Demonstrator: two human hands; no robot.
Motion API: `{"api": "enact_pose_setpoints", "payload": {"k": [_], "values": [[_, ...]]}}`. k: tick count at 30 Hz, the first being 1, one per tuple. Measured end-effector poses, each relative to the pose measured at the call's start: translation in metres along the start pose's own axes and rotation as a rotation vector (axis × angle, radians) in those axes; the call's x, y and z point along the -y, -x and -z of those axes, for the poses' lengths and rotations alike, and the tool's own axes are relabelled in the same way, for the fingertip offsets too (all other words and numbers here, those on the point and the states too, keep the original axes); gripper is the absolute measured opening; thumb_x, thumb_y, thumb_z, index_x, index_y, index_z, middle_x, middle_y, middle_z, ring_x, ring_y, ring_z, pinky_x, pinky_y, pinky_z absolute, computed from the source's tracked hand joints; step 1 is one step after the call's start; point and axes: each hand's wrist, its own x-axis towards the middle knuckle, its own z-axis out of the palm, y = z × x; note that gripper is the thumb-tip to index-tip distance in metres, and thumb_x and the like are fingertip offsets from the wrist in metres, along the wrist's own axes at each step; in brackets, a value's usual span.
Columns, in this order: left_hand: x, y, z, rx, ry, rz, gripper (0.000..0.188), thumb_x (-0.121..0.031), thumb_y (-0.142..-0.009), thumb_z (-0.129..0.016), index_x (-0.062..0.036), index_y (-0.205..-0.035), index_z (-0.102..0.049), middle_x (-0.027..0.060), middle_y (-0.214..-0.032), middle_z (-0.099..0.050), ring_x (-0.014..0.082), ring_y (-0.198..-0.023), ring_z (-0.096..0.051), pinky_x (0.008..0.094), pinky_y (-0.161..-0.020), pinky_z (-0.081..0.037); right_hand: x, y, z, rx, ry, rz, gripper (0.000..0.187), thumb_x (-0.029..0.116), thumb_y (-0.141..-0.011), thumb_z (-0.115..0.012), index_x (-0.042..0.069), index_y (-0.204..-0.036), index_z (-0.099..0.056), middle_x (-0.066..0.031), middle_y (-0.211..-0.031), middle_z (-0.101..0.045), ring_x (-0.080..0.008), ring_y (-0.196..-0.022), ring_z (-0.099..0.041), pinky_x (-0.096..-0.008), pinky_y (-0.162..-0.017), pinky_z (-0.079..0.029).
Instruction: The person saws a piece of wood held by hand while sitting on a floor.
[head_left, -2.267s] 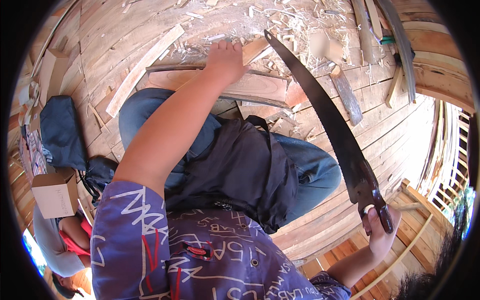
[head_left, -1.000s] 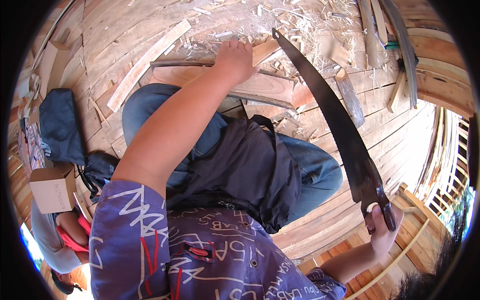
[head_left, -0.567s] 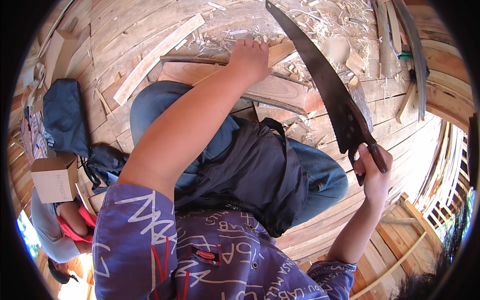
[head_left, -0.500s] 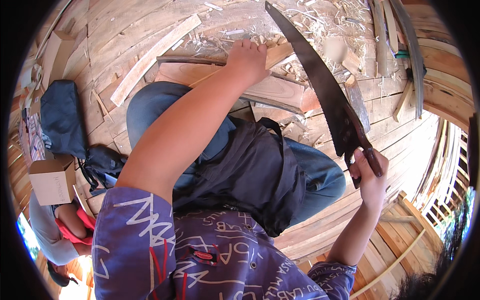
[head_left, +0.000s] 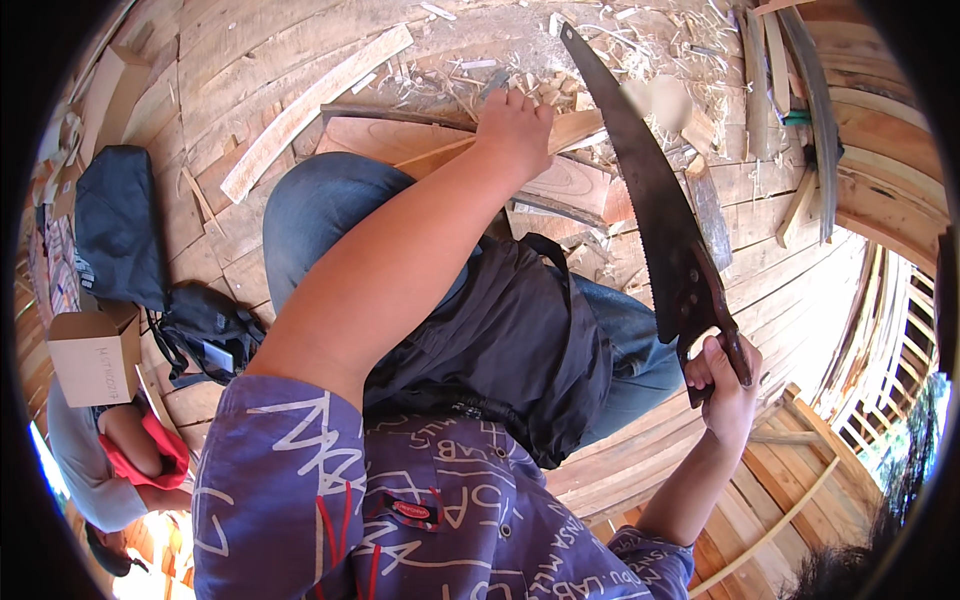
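Observation:
My right hand point(head_left: 728, 385) is closed around the dark handle of a hand saw point(head_left: 640, 165). The long dark blade points away from me, its toothed edge facing left and its tip near the top of the view. My left hand point(head_left: 514, 130) is closed over a narrow wooden strip point(head_left: 577, 130), which shows on both sides of the fist; the fingertips are partly hidden. Beneath the strip lies a wider wooden board point(head_left: 570, 186) on the floor, beyond my crossed legs. The saw blade is held just right of the strip's end; whether they touch, I cannot tell.
A pale curved plank point(head_left: 315, 110) lies at the far left, and shavings point(head_left: 690, 45) litter the floor ahead. At the left are a dark bag point(head_left: 125, 230), a backpack point(head_left: 208, 325), a cardboard box point(head_left: 88, 360) and a seated person point(head_left: 95, 470). Long boards point(head_left: 825, 110) lean at the right.
The saw has tilted, its tip shifting right and nearer while my right hand has moved slightly left. My left hand and the wooden strip appear a little farther right and nearer in the view.

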Motion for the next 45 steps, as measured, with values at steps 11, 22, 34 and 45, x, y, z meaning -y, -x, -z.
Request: {"api": "enact_pose_setpoints", "payload": {"k": [11, 22, 34, 45], "values": [[0.013, -0.006, 0.004, 0.068, 0.099, -0.009, 0.065, -0.049, -0.082, -0.063, 0.0002, -0.122, -0.049, 0.0157, -0.12, -0.057, 0.029, -0.117, -0.048, 0.0391, -0.097, -0.037, -0.049, -0.006, -0.033, -0.137, 0.202, 0.102, 0.032, 0.013, -0.086, -0.064, 0.002, -0.059, -0.051, 0.0008, -0.05, -0.046, -0.0065, -0.047, -0.037, -0.0256, -0.044, -0.027], [0.014, -0.009, 0.005, 0.075, 0.099, 0.026, 0.067, -0.051, -0.081, -0.063, -0.0001, -0.122, -0.049, 0.0155, -0.12, -0.056, 0.0289, -0.117, -0.047, 0.0393, -0.097, -0.036, -0.095, -0.015, -0.045, -0.186, 0.167, 0.249, 0.033, 0.015, -0.084, -0.066, 0.002, -0.061, -0.047, 0.001, -0.052, -0.039, -0.0076, -0.052, -0.033, -0.0283, -0.047, -0.028], [0.014, -0.009, 0.014, 0.156, 0.073, 0.037, 0.072, -0.051, -0.085, -0.058, 0.0059, -0.126, -0.042, 0.024, -0.129, -0.049, 0.0349, -0.123, -0.044, 0.0429, -0.104, -0.033, -0.11, -0.024, -0.044, -0.192, 0.022, 0.224, 0.038, 0.015, -0.082, -0.069, 0.003, -0.055, -0.046, 0.0035, -0.049, -0.038, -0.006, -0.048, -0.031, -0.0283, -0.044, -0.025], [0.014, -0.011, 0.009, 0.098, 0.056, 0.062, 0.072, -0.053, -0.079, -0.064, 0.0021, -0.122, -0.045, 0.0203, -0.125, -0.052, 0.0319, -0.118, -0.046, 0.0419, -0.1, -0.035, -0.112, -0.028, -0.047, -0.272, 0.045, 0.315, 0.031, 0.015, -0.08, -0.07, 0.0, -0.057, -0.055, -0.0006, -0.046, -0.039, -0.0068, -0.044, -0.035, -0.0285, -0.042, -0.027]]}}
